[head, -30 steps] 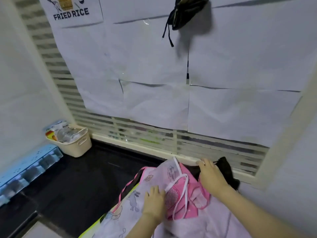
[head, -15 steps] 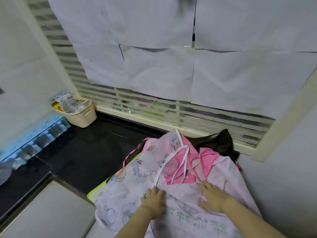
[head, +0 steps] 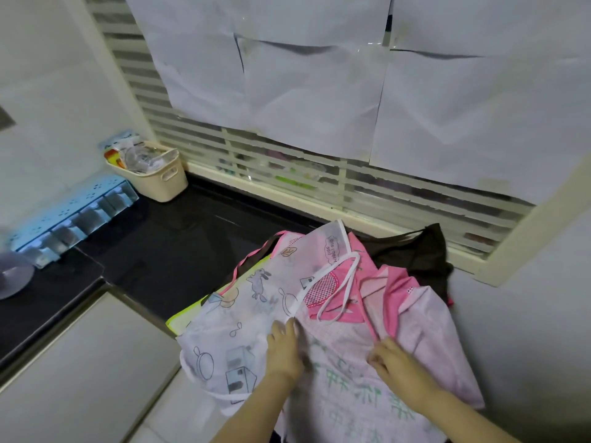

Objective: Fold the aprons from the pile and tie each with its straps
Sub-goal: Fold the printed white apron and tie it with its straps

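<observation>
Pink and white aprons (head: 332,302) lay piled on the black counter (head: 179,251). I saw the left hand (head: 284,350) resting nearly flat on the white apron (head: 243,314), and the right hand (head: 396,362) pinching the pink apron (head: 345,343) with curled fingers.

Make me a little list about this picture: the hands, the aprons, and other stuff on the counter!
Place: black counter
Pile: white cartoon apron, pink apron, pale apron with green writing, dark apron
Left hand: rests on white cartoon apron's edge
Right hand: curled on pale apron, grip unclear
Also: beige basket, blue rack
</observation>
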{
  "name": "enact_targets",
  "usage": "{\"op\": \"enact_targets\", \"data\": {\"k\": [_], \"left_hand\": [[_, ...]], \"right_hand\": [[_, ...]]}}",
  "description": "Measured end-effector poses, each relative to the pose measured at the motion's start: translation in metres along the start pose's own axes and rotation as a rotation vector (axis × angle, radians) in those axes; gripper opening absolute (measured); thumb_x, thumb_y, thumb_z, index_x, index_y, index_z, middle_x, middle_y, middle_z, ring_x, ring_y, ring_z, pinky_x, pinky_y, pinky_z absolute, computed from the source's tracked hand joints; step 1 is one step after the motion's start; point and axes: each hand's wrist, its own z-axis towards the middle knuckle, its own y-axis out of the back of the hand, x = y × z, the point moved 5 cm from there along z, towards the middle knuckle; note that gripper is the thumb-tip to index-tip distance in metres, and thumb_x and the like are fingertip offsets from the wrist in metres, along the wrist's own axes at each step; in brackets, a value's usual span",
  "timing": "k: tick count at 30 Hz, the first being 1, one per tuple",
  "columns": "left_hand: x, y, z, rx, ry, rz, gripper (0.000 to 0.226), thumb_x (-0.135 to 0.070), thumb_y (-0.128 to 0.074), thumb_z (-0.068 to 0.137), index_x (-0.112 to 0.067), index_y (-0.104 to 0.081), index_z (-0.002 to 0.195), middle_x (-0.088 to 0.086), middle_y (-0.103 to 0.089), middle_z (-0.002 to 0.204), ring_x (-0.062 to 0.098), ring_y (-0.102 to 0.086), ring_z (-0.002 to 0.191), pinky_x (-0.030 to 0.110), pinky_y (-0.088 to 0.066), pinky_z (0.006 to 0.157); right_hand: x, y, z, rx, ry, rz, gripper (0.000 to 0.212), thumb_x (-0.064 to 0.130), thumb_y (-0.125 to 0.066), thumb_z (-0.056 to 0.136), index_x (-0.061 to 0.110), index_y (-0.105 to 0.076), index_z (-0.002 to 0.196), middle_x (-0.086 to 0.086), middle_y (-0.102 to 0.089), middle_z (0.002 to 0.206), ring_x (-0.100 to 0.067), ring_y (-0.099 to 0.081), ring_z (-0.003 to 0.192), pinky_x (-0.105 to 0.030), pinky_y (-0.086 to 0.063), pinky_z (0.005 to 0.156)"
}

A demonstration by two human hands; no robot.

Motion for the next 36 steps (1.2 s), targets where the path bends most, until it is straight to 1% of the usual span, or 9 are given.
{"op": "enact_targets", "data": {"k": [4,6,9,15,19,23,26,32,36], "left_hand": [[0.004,-0.011,0.002,0.055,-0.070,0.147,0.056,-0.009,-0.052,0.085,-0.021,-0.034,0.137,0.008,-0.022,0.143,0.030,-0.029,0.125,0.038,-0.035,0.097],[0.010,-0.016,-0.001,0.091,-0.102,0.212,0.057,-0.012,-0.054,0.085,-0.024,-0.033,0.137,0.006,-0.016,0.146,0.031,-0.024,0.128,0.043,-0.031,0.098],[0.024,-0.018,-0.004,0.164,-0.151,0.252,0.065,-0.018,-0.058,0.084,-0.028,-0.027,0.141,0.005,-0.004,0.151,0.031,-0.015,0.134,0.050,-0.028,0.100],[0.062,0.009,0.009,0.214,-0.243,0.264,0.061,-0.027,-0.057,0.088,-0.031,-0.029,0.141,0.007,0.004,0.156,0.030,-0.002,0.142,0.051,-0.025,0.105],[0.093,0.030,0.035,0.259,-0.249,0.259,0.062,-0.028,-0.058,0.089,-0.031,-0.027,0.143,0.008,0.009,0.157,0.031,0.007,0.144,0.060,-0.015,0.109],[0.107,0.047,0.058,0.202,-0.273,0.287,0.065,-0.030,-0.059,0.088,-0.027,-0.026,0.144,0.005,-0.010,0.153,0.026,-0.012,0.141,0.053,-0.029,0.104],[0.116,0.059,0.070,0.051,-0.217,0.292,0.057,-0.020,-0.056,0.088,-0.021,-0.030,0.138,0.006,-0.028,0.138,0.025,-0.033,0.125,0.040,-0.040,0.091],[0.127,0.070,0.088,0.023,-0.149,0.197,0.037,-0.015,-0.045,0.094,-0.005,-0.035,0.128,0.012,-0.034,0.129,0.028,-0.040,0.113,0.032,-0.041,0.086],[0.131,0.083,0.100,0.095,-0.139,0.048,0.019,-0.007,-0.041,0.093,-0.007,-0.050,0.110,0.014,-0.041,0.123,0.031,-0.049,0.106,0.037,-0.042,0.090]], "right_hand": [[0.000,-0.014,-0.003,0.103,-0.058,-0.139,0.064,0.041,-0.051,0.093,0.016,-0.023,0.145,-0.002,-0.032,0.137,-0.018,-0.041,0.128,-0.027,-0.035,0.102],[0.010,-0.014,-0.003,0.097,-0.072,-0.200,0.063,0.036,-0.048,0.095,0.015,-0.020,0.147,-0.001,-0.035,0.142,-0.018,-0.040,0.130,-0.025,-0.036,0.097],[0.022,-0.019,0.002,0.100,-0.058,-0.225,0.036,0.031,-0.043,0.097,0.013,-0.043,0.129,-0.002,-0.055,0.129,-0.019,-0.051,0.119,-0.029,-0.033,0.076],[0.064,-0.018,0.014,0.068,-0.050,-0.274,0.024,0.032,-0.044,0.098,0.018,-0.060,0.109,0.000,-0.063,0.114,-0.019,-0.059,0.107,-0.030,-0.040,0.074],[0.089,0.002,0.030,-0.186,-0.032,-0.234,0.028,0.031,-0.091,0.054,0.028,-0.064,0.063,0.010,-0.058,0.066,-0.006,-0.061,0.051,-0.018,-0.040,0.039],[0.108,0.015,0.040,-0.322,-0.056,-0.149,0.006,0.022,-0.073,0.077,0.024,-0.068,0.078,0.004,-0.061,0.078,-0.014,-0.064,0.059,-0.024,-0.043,0.046],[0.132,0.025,0.047,-0.355,-0.050,-0.270,0.026,0.021,-0.083,0.058,0.024,-0.068,0.079,0.005,-0.059,0.074,-0.009,-0.054,0.042,-0.018,-0.031,0.033],[0.145,-0.018,0.070,-0.113,0.072,-0.325,0.065,0.035,-0.079,0.057,0.020,-0.055,0.116,-0.001,-0.063,0.109,-0.020,-0.066,0.090,-0.029,-0.056,0.071],[0.143,-0.041,0.075,0.304,-0.025,-0.280,0.056,0.041,-0.031,0.093,0.011,-0.033,0.141,-0.005,-0.032,0.146,-0.022,-0.033,0.134,-0.033,-0.030,0.108]]}}
